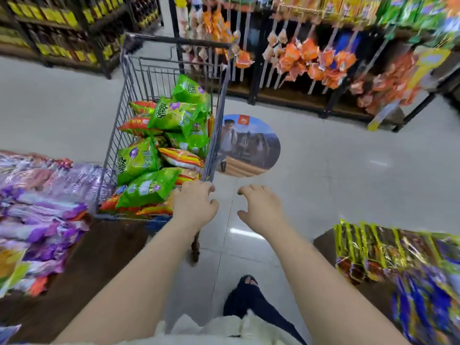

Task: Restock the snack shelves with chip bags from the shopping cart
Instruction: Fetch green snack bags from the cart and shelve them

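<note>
A wire shopping cart [125,95] stands in the aisle ahead and to the left, filled with green chip bags [146,188] and orange chip bags [180,158]. My left hand [194,205] hovers over the cart's near right corner, fingers curled and apart, holding nothing. My right hand [261,207] hangs over the bare floor just right of the cart, fingers spread, empty. A snack shelf [298,58] with hanging orange packets runs along the far right.
A low display with purple bags [42,207] sits at my left. Another low display with yellow and blue packets [398,257] is at my right. A round floor sticker [251,145] lies beyond the cart. Dark bottle shelves [62,26] stand far left.
</note>
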`<state>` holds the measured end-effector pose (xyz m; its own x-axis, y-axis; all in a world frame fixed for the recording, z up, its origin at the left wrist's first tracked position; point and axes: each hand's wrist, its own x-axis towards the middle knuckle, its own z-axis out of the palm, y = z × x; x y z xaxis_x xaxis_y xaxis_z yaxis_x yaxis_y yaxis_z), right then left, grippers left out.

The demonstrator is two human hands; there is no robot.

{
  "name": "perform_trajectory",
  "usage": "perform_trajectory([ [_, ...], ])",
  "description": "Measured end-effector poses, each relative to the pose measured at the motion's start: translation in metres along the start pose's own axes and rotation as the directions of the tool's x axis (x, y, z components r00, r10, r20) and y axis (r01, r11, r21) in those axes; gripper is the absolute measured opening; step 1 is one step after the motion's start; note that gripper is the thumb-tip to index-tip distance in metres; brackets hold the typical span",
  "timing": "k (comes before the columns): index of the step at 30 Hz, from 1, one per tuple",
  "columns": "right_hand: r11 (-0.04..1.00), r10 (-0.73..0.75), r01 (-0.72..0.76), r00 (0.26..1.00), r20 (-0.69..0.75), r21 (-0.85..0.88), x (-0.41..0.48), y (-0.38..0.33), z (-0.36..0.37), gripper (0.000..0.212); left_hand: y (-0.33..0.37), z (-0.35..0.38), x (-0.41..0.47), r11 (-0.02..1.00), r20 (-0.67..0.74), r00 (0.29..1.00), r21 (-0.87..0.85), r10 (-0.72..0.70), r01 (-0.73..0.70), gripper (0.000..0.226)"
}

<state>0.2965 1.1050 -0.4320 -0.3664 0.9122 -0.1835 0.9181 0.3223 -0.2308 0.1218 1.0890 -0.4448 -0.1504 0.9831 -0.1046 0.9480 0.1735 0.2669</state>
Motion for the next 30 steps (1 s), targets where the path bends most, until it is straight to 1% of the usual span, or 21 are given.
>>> perform_trajectory([
  [3,0.998,-0.066,0.065,0.997,0.049,0.015,0.067,0.026,-0.024,0.05,0.011,-0.011,0.061,0.995,-0.025,0.995,-0.017,-0.096,0.095,0.026],
  [5,0.993,-0.118,0.117,0.991,0.054,0.022,0.111,0.036,-0.035,0.048,0.011,-0.018,0.091,0.981,-0.068,0.979,-0.048,-0.192,0.189,0.025],
  [9,0.968,-0.24,0.234,0.969,0.06,0.087,0.194,0.032,-0.047,0.034,-0.007,-0.022,0.131,0.917,-0.111,0.917,-0.164,-0.384,0.365,0.027],
  [13,0.926,-0.369,0.359,0.927,0.073,0.118,0.271,0.013,-0.046,0.033,-0.044,-0.019,0.176,0.819,-0.061,0.839,-0.267,-0.54,0.508,0.035],
  [15,0.907,-0.414,0.403,0.906,0.088,0.126,0.313,0.004,-0.044,0.038,-0.063,-0.019,0.206,0.777,-0.045,0.804,-0.295,-0.593,0.556,0.031],
  [18,0.883,-0.464,0.441,0.87,0.168,0.158,0.373,-0.007,-0.044,0.047,-0.088,-0.022,0.25,0.73,-0.002,0.765,-0.298,-0.644,0.614,0.03],
  [21,0.878,-0.477,0.451,0.854,0.21,0.159,0.428,-0.012,-0.045,0.046,-0.111,-0.022,0.29,0.665,0.084,0.721,-0.325,-0.688,0.672,0.035],
  [23,0.887,-0.459,0.435,0.862,0.214,0.154,0.463,-0.015,-0.047,0.048,-0.124,-0.018,0.312,0.574,0.186,0.681,-0.41,-0.708,0.709,0.04],
  [25,0.891,-0.454,0.433,0.858,0.239,0.136,0.495,-0.017,-0.047,0.05,-0.135,-0.012,0.332,0.425,0.313,0.615,-0.499,-0.724,0.755,0.05],
  [27,0.893,-0.451,0.432,0.853,0.263,0.131,0.523,-0.019,-0.048,0.053,-0.144,-0.005,0.346,0.204,0.449,0.528,-0.59,-0.72,0.781,0.063],
  [29,0.897,-0.441,0.42,0.851,0.284,0.136,0.547,-0.02,-0.049,0.055,-0.148,0.003,0.354,-0.015,0.565,0.483,-0.66,-0.669,0.751,0.072],
  [30,0.9,-0.436,0.413,0.849,0.298,0.139,0.559,-0.021,-0.051,0.056,-0.149,0.005,0.358,-0.104,0.604,0.471,-0.678,-0.643,0.728,0.075],
])
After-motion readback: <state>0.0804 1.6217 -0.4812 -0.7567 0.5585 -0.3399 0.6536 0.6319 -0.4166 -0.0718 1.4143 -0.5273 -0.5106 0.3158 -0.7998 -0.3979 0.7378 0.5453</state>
